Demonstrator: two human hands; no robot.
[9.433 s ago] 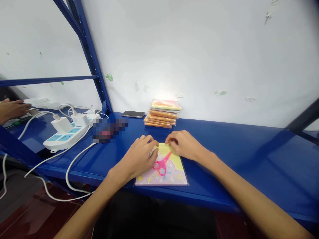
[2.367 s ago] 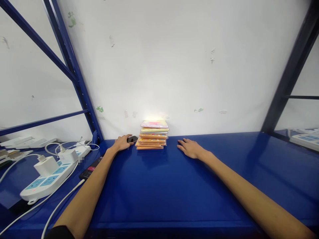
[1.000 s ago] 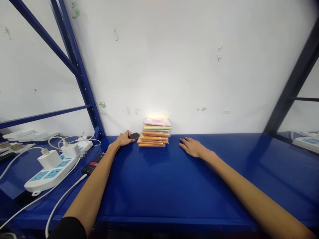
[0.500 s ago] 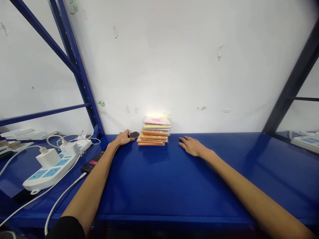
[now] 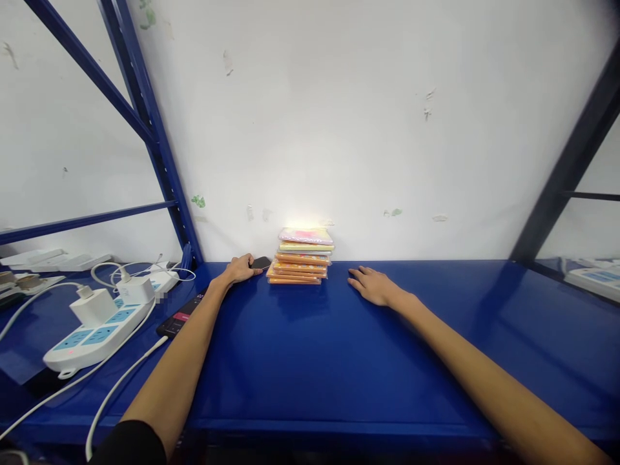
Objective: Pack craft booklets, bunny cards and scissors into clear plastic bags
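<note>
My left hand (image 5: 239,268) rests at the back of the blue tabletop, thumb and fingers around the edge of a small flat black object (image 5: 261,263) whose kind I cannot make out. Just right of it stands a stack of thin booklets (image 5: 299,259) in clear plastic wrap, orange towards the bottom, yellow and pink on top. My right hand (image 5: 372,285) lies palm down on the table, fingers spread, holding nothing, a short way right of the stack.
At the left lies a white power strip (image 5: 104,332) with plugged-in chargers (image 5: 94,307) and loose white cables. A phone (image 5: 180,316) lies beside my left forearm. Blue rack posts (image 5: 162,155) rise at the left, a dark post (image 5: 557,168) at the right. Behind is a white wall (image 5: 314,116).
</note>
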